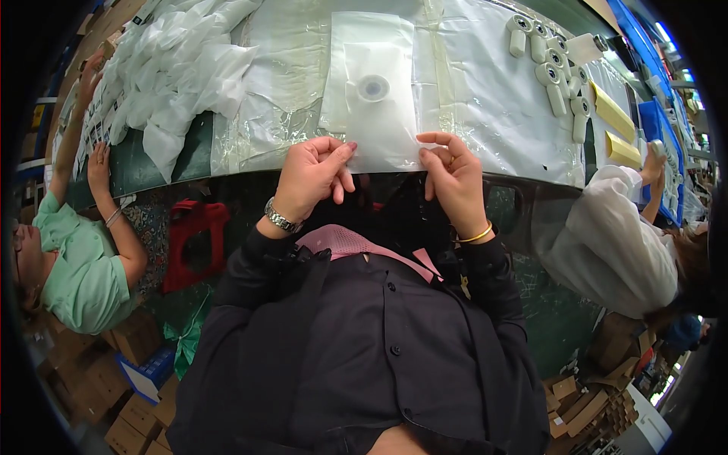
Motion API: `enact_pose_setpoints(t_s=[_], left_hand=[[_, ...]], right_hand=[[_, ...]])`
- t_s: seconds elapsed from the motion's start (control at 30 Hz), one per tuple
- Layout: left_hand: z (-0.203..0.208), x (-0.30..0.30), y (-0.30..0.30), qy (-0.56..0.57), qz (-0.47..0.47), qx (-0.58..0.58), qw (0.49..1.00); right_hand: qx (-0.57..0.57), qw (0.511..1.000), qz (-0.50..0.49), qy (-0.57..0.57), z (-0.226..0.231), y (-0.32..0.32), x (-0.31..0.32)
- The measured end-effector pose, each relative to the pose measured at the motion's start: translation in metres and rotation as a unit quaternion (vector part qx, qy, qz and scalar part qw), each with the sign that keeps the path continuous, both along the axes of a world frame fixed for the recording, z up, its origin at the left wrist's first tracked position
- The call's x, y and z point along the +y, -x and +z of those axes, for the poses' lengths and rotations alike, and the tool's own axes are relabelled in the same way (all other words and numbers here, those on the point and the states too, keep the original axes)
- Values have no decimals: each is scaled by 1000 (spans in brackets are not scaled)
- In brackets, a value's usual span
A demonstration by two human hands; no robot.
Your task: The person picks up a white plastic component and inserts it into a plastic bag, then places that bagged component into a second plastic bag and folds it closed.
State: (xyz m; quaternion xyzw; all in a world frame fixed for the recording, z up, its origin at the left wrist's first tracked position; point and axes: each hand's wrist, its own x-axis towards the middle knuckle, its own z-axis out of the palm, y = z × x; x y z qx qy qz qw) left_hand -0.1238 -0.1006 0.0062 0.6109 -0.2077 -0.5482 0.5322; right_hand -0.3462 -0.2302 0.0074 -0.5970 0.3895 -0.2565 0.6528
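A frosted white plastic bag (385,144) lies on the table in front of me, with a round-headed white device (372,89) showing dimly through it. My left hand (315,171) is closed at the bag's near left corner, thumb against the edge. At the near right corner, my right hand (455,174) pinches the plastic between thumb and index finger. Under this bag, another pale bag (334,83) sticks out on the left and at the far end.
Several white handheld devices with round dark-centred heads (547,73) lie at the right. Heaped filled white bags (178,72) cover the left. Cream strips (613,114) lie beyond the devices. Co-workers sit on both sides, one in a green shirt (83,265), one in white (614,243).
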Motion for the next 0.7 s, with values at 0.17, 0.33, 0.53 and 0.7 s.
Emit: enact_pose_setpoints(t_s=[0.17,0.33,0.53,0.7], left_hand=[[5,4,-7,-15,-2,16,1000],[5,7,-6,-10,-7,-1,1000],[2,17,-13,1,-4,-8,1000],[7,16,-14,-24,5,-6,1000]], right_hand=[[-2,997,21,-69,0,9,-3],[28,991,-45,119,0,-2,0],[100,954,-17,281,5,-4,10],[52,909,31,412,21,-24,20]])
